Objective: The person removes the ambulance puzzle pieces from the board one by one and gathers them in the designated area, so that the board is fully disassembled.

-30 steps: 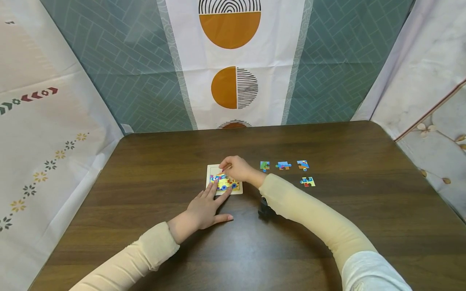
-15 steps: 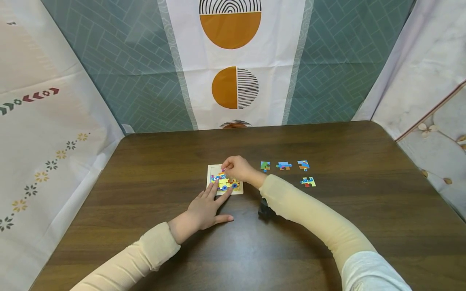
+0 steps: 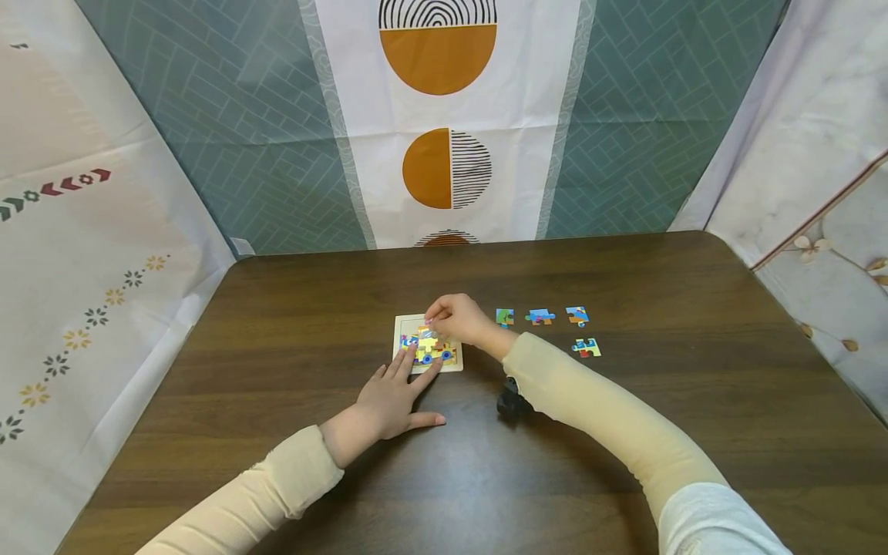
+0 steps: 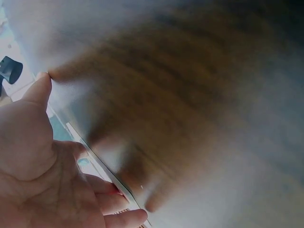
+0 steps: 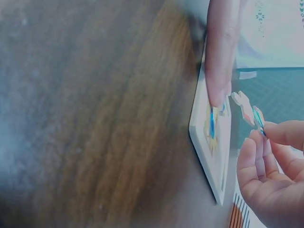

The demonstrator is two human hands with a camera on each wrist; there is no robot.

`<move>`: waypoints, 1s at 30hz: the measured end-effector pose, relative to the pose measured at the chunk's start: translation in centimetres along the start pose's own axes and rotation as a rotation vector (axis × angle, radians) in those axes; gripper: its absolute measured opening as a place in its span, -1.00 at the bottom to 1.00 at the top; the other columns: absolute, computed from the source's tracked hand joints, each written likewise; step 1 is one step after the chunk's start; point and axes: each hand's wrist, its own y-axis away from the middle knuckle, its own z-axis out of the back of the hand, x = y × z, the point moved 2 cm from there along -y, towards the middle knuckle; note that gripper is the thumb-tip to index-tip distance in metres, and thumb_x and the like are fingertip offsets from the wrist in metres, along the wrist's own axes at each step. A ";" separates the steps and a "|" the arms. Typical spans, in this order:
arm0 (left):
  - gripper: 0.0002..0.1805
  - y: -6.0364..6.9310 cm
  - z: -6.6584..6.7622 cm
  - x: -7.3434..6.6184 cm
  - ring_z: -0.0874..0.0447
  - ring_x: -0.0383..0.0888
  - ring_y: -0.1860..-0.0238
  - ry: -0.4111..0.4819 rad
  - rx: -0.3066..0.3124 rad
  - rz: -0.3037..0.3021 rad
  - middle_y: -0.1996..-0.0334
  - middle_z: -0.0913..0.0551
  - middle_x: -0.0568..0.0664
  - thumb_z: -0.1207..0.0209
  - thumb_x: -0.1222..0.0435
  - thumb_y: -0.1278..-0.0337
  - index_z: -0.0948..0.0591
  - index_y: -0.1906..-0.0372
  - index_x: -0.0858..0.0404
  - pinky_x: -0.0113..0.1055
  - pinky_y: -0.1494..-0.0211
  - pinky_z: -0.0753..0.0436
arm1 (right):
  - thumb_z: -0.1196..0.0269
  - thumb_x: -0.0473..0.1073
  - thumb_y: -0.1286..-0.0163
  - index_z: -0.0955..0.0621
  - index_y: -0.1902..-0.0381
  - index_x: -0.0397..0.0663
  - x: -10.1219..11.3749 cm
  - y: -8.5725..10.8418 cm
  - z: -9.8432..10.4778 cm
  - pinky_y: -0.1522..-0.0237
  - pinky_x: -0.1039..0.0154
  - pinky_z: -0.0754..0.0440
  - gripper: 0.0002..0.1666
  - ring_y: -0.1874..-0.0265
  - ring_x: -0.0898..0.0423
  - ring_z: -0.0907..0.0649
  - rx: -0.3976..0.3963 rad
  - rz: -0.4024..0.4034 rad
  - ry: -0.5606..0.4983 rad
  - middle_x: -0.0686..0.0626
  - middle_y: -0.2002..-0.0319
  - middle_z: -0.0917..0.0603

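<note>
Dark brown wood table (image 3: 291, 324), rounded far corners, grain visible, light glare on the near part. Puzzle board (image 3: 398, 339) with pale rim lies flat around mid-table. Right of it, loose pieces (image 3: 539, 317): three in a row, a fourth piece (image 3: 586, 348) nearer the person.

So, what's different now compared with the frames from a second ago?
The right hand has shifted slightly to the person's right, and the puzzle piece it pinches now shows more of its yellow face. Whether that piece was already gripped before is hard to tell. Nothing was visibly let go. The left hand stays on the frame; the four loose pieces haven't moved.
</note>
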 end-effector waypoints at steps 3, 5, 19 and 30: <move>-0.08 0.0 0.0 0.0 0.08 0.14 -0.50 -0.007 0.004 0.001 -0.50 0.14 0.24 0.04 -0.36 -0.10 -0.03 -0.51 -0.08 0.07 -0.40 -0.23 | -0.16 -0.42 -0.28 -0.59 0.12 -0.37 0.0 0.3 0.4 0.27 0.28 -0.68 -0.79 0.40 0.10 -0.67 0.005 0.016 -0.028 -0.22 0.25 -0.67; -0.08 0.0 -0.1 0.0 0.07 0.15 -0.49 -0.008 0.003 0.000 -0.50 0.15 0.25 0.05 -0.36 -0.10 -0.03 -0.51 -0.08 0.08 -0.39 -0.24 | -0.17 -0.41 -0.29 -0.59 0.12 -0.38 0.1 0.5 0.6 0.26 0.27 -0.68 -0.79 0.38 0.10 -0.67 0.004 0.020 -0.034 -0.23 0.24 -0.68; -0.07 -0.3 -0.4 0.0 0.10 0.15 -0.50 -0.010 0.015 0.005 -0.50 0.15 0.26 0.06 -0.37 -0.10 -0.01 -0.51 -0.09 0.09 -0.40 -0.22 | -0.20 -0.37 -0.29 -0.60 0.12 -0.38 -0.1 2.6 3.5 0.19 0.16 -0.68 -0.78 0.39 0.08 -0.65 -0.034 0.024 -0.024 -0.21 0.28 -0.68; -0.07 -0.3 -0.4 0.1 0.11 0.14 -0.50 -0.009 0.010 0.010 -0.50 0.16 0.25 0.07 -0.38 -0.10 0.02 -0.51 -0.11 0.07 -0.41 -0.21 | -0.21 -0.36 -0.27 -0.60 0.13 -0.39 -1.0 5.2 7.2 0.16 0.01 -0.64 -0.77 0.45 0.12 -0.62 -0.069 0.041 -0.037 -0.15 0.35 -0.67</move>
